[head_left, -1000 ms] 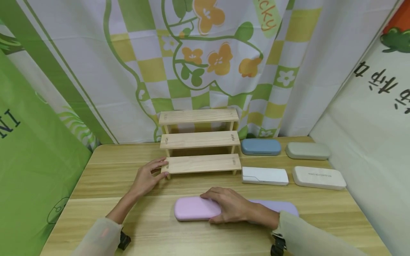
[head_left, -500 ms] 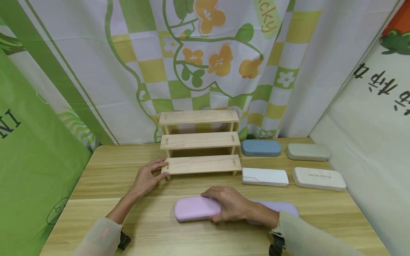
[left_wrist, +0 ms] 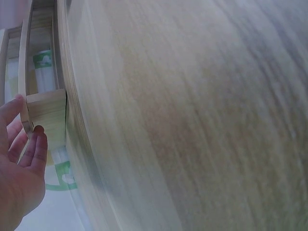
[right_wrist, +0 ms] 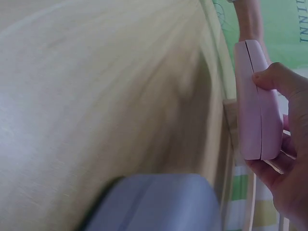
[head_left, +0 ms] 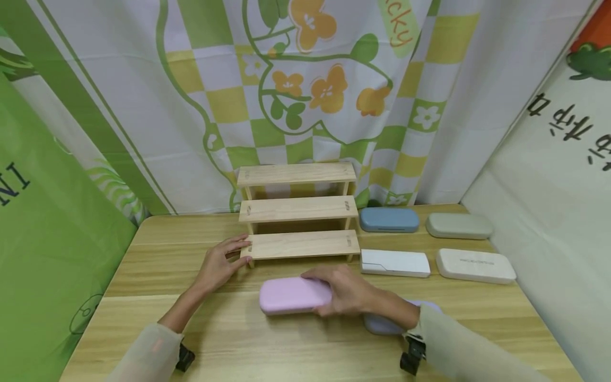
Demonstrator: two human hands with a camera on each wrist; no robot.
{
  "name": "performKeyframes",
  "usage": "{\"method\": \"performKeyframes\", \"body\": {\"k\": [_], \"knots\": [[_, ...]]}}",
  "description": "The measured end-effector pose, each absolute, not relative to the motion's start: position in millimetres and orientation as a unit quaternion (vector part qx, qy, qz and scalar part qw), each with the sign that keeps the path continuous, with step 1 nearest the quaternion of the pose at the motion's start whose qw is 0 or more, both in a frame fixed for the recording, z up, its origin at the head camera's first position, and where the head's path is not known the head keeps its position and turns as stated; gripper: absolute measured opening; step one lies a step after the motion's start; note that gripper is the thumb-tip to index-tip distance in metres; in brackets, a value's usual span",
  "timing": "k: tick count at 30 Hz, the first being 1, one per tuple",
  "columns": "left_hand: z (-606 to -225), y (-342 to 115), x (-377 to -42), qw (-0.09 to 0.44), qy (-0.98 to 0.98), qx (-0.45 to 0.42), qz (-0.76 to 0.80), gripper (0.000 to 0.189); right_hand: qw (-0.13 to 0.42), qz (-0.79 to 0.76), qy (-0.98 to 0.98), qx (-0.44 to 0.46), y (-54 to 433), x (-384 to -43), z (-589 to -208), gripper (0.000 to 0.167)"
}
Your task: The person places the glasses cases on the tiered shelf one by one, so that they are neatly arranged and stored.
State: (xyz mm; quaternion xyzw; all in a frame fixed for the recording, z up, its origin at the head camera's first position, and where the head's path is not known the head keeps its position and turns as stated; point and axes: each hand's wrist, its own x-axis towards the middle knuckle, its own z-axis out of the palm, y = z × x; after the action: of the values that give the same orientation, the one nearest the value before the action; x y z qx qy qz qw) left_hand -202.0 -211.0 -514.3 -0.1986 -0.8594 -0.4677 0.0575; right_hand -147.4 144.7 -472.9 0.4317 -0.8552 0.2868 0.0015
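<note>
Cases (head_left: 288, 295), apparently six; one rack (head_left: 298, 209)

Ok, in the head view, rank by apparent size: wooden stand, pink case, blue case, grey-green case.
1. Wooden stand
2. Pink case, partly covered by the right hand; its nearness may enlarge it
3. Blue case and grey-green case: too alike to rank
</note>
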Motion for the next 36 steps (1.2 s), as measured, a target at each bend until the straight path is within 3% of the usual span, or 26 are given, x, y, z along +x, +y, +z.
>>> {"method": "performKeyframes", "body": {"k": [11, 36], "knots": [[-513, -210, -202, 0.054, -0.858, -0.195, -0.471, 0.043, 0.050, 0.321, -0.845, 0.426, 151, -168, -459, 0.071], [-513, -212, -203, 0.043, -0.850, -0.198, -0.486, 0.041, 0.081, 0.382, -0.841, 0.375, 147, -222, -409, 0.067]]}}
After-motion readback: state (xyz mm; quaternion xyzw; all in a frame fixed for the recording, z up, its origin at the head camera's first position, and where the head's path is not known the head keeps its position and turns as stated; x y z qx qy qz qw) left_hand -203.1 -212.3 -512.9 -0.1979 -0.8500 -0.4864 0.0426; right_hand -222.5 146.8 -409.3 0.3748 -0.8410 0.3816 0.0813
